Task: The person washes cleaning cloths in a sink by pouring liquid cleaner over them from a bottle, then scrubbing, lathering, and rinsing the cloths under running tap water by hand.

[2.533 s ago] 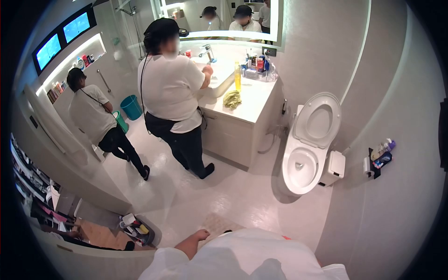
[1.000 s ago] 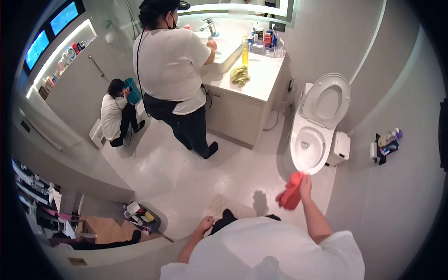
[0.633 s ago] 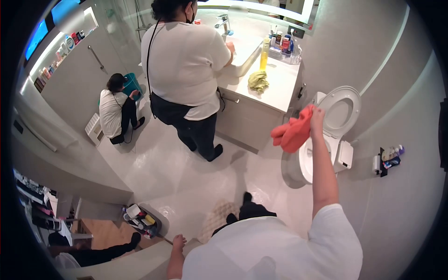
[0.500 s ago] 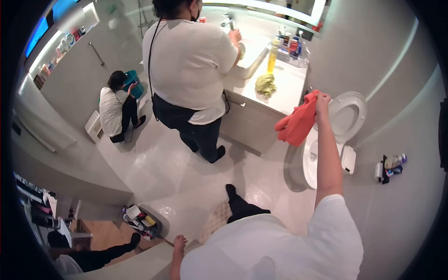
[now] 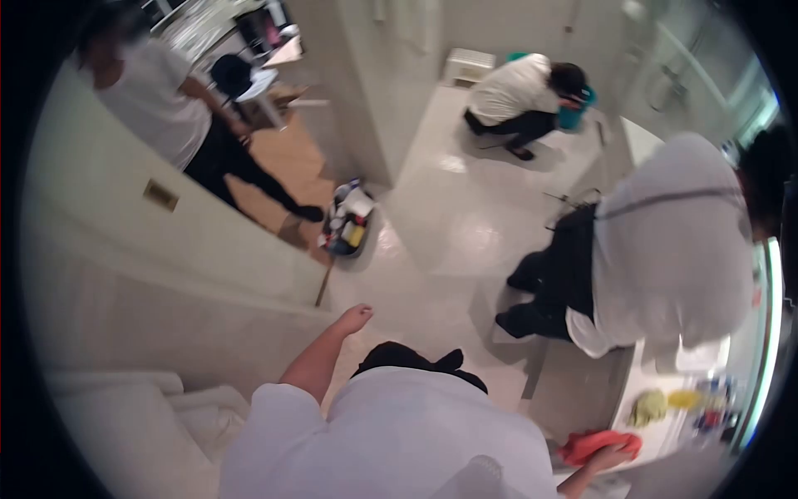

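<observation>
My right hand is at the lower right, closed on a red cloth-like item by the edge of the white counter. A crumpled yellow-green cloth lies on the counter just beyond it, beside a yellow bottle. My left hand hangs in front of me above the floor, its fingers curled. Whether it holds anything is too small to tell.
A person in a white shirt stands at the counter. Another person squats by a teal bucket. A caddy of bottles sits by the doorway, where a third person stands.
My view has swung left toward the doorway. The red item, earlier held up near the toilet, is now low beside the counter in my right hand. The yellow-green cloth remains on the counter.
</observation>
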Motion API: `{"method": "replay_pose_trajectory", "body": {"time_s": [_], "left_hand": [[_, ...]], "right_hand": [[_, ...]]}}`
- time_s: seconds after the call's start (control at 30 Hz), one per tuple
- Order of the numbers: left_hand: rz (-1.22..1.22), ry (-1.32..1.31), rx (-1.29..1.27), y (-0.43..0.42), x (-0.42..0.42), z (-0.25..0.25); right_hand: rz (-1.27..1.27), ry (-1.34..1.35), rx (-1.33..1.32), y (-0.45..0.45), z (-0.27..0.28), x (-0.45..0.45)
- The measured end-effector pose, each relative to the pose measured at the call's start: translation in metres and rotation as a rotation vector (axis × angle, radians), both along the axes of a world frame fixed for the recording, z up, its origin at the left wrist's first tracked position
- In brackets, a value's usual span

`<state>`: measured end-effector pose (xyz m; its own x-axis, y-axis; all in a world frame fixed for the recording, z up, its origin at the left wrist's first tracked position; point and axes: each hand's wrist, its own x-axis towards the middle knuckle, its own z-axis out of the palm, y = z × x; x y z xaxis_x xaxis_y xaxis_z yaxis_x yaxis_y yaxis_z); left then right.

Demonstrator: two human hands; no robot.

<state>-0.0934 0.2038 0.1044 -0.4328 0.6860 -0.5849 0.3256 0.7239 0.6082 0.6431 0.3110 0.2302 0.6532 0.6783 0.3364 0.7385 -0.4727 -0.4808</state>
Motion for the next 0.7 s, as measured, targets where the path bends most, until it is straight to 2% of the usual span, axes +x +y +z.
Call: {"method": "replay_pose_trajectory", "body": {"time_s": [0.03, 0.1, 0.17, 0.2, 0.23, 0.3, 0.37, 0.43, 0.47, 0.5, 0.57, 0.63, 0.67, 0.7], "left_hand": [[0.08, -0.059, 0.023, 0.003, 0.001, -0.002], [0.166, -0.236, 0.051, 0.018, 0.026, 0.04], [-0.015, -0.313, 0.067, 0.033, 0.054, 0.054], [-0.109, -0.392, 0.08, 0.044, 0.066, 0.051], [-0.195, -0.472, 0.098, 0.055, 0.08, 0.05], [-0.305, -0.536, 0.176, 0.086, 0.106, 0.098], [-0.542, -0.568, 0.494, 0.107, 0.113, 0.093], [-0.562, -0.827, 0.28, 0.131, 0.103, 0.089], [-0.54, -0.862, 0.226, 0.135, 0.08, 0.092], [-0.515, -0.895, 0.172, 0.139, 0.056, 0.098], [-0.42, -0.834, 0.176, 0.136, 0.02, 0.127], [-0.507, -0.636, 0.553, 0.132, -0.013, 0.141], [-0.57, -0.375, 0.513, 0.133, -0.029, 0.148], [-0.604, -0.356, 0.486, 0.138, -0.048, 0.151]], "right_hand": [[0.042, -0.168, 0.045, -0.001, -0.015, -0.022], [0.451, 0.07, -0.04, -0.017, -0.048, -0.104], [0.868, 0.479, -0.326, -0.033, -0.059, -0.2], [1.061, 0.581, -0.428, -0.022, -0.053, -0.246], [1.238, 0.61, -0.465, -0.006, -0.042, -0.288], [1.553, 0.485, -0.404, 0.045, -0.012, -0.37], [1.601, 0.625, -0.58, 0.078, 0.031, -0.44], [1.729, 0.486, -0.545, 0.092, 0.037, -0.474], [1.806, 0.417, -0.498, 0.104, 0.039, -0.499], [1.768, 0.58, -0.543, 0.11, 0.038, -0.515], [1.682, 0.888, -0.645, 0.112, 0.025, -0.531], [1.676, 1.1, -0.691, 0.112, 0.02, -0.552], [1.66, 1.202, -0.717, 0.115, 0.018, -0.568], [1.676, 1.192, -0.657, 0.119, 0.019, -0.589]]}}
